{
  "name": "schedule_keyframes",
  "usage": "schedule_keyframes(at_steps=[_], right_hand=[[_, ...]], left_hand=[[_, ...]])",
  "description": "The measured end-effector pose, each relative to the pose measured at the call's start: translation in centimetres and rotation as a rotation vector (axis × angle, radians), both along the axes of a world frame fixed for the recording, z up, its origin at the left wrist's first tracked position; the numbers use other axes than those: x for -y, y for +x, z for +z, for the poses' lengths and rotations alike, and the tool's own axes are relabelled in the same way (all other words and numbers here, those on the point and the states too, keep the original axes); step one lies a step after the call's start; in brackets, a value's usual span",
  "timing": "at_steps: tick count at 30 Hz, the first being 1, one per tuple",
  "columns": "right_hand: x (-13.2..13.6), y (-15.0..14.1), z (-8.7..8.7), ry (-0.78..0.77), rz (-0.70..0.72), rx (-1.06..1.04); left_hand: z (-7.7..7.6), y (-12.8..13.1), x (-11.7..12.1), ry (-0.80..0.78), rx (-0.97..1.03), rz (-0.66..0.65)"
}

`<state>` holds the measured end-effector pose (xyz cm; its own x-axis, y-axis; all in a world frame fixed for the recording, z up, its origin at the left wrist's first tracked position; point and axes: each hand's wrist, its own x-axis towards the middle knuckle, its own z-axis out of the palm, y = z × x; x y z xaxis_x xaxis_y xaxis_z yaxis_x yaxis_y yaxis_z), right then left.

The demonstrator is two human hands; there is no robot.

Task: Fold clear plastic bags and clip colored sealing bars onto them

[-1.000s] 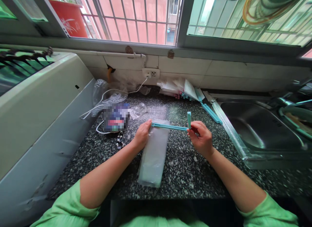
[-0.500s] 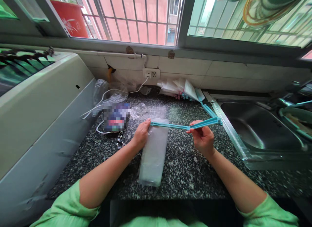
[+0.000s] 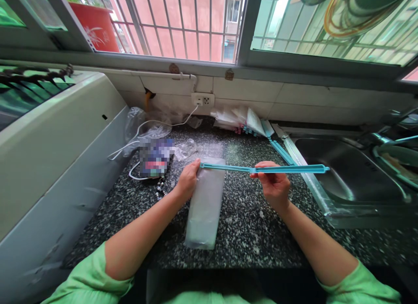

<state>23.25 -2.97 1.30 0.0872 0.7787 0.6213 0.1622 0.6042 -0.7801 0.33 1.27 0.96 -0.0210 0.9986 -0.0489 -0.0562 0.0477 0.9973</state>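
Observation:
A long light-blue bag sealing clip (image 3: 294, 169) stretches sideways in front of me, its two arms spread nearly in one line. My left hand (image 3: 188, 178) pinches the clip's left end at the top edge of a flat, translucent plastic bag (image 3: 205, 208); whether it also grips the bag, I cannot tell. The bag hangs or lies below the clip's thinner arm. Near the middle joint, my right hand (image 3: 274, 186) is closed on the clip, and the wider arm reaches right past the sink's edge.
More blue clips (image 3: 281, 151) lie beside the sink (image 3: 346, 169). Clipped plastic packets (image 3: 238, 116) rest against the tiled wall. On the left are a blurred-out phone-like object (image 3: 156, 158), a white cable (image 3: 150, 121), crumpled plastic (image 3: 133, 121) and a stove (image 3: 65, 134) on the speckled counter (image 3: 248, 234).
The clip's wider arm has swung outward to the right, so the clip is now almost straight. Both hands keep their hold, with only slight shifts.

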Motion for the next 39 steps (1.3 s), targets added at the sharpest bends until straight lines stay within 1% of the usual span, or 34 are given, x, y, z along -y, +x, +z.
schedule_keyframes(at_steps=[7,12,17,23,26,31,35,39], right_hand=[[0.1,-0.2,0.3,-0.058,-0.007,-0.075],[0.1,-0.2,0.4,-0.085,-0.006,-0.110],[0.0,-0.2,0.3,-0.118,0.035,-0.157],[-0.2,-0.1,0.1,-0.092,0.106,-0.186],[-0.3,-0.1,0.1,-0.107,0.100,-0.178],[-0.5,0.1,-0.1,-0.157,0.096,-0.128],[-0.8,0.4,-0.5,-0.239,0.054,-0.004],[-1.1,0.5,-0.8,-0.224,0.033,0.091]], left_hand=[[0.0,-0.1,-0.1,-0.012,0.041,0.032],[0.0,-0.1,0.0,-0.017,0.076,0.026],[0.7,0.0,0.0,-0.054,0.119,0.073],[1.0,0.0,0.0,-0.091,0.169,0.085],[0.9,-0.2,-0.1,-0.089,0.178,0.042],[0.6,-0.8,-0.5,-0.093,0.102,-0.043],[0.3,-0.9,-0.8,-0.108,0.039,-0.031],[0.1,-0.8,-0.8,-0.057,-0.017,-0.028]])
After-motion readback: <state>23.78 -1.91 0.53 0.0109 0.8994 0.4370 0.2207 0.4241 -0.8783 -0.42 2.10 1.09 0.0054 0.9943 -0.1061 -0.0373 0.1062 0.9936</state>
